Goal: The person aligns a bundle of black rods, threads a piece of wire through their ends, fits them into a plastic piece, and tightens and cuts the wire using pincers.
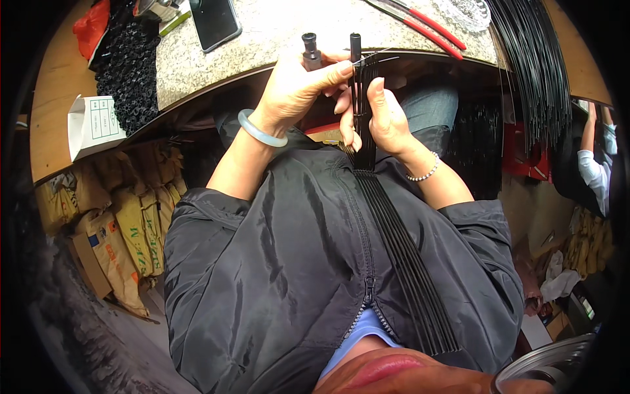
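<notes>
Sitting left of a dish (467, 12), the left hand (293, 87) clasps a black tool (310, 50); right grip (390, 123) unclear.

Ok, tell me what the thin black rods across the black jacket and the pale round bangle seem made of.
Thin black rods: likely coated metal, satin-finished; straight and slender with faint highlights, though plastic is possible. Pale round bangle: perhaps polished stone or glass; smooth, milky and softly shining.

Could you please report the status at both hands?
Left hand holding ringed black cylinder; right hand alongside long bundle of slender black ribs; red-handled pliers apart on pale speckled tabletop.
</notes>
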### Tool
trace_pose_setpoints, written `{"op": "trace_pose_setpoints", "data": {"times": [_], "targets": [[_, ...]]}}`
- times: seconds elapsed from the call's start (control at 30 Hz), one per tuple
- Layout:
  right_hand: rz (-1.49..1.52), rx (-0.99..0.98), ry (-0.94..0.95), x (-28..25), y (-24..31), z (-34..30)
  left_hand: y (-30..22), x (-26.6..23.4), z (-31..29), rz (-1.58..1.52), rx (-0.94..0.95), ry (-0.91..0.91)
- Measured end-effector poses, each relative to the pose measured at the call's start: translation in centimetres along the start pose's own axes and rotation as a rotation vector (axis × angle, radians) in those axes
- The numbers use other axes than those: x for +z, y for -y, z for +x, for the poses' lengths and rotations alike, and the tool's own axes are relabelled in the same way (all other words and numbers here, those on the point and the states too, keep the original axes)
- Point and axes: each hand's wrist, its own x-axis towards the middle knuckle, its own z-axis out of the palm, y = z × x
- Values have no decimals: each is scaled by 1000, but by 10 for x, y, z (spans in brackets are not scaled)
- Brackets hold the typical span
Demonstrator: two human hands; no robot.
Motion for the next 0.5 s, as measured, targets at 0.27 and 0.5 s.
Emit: {"op": "trace_pose_setpoints", "data": {"times": [0.27,0.5], "targets": [[-6,40,26,-2,-3,2,-7,-7,-2,94,-49,10],[-52,38,-43,9,0,4,-22,-8,11,-275,175,-172]]}}
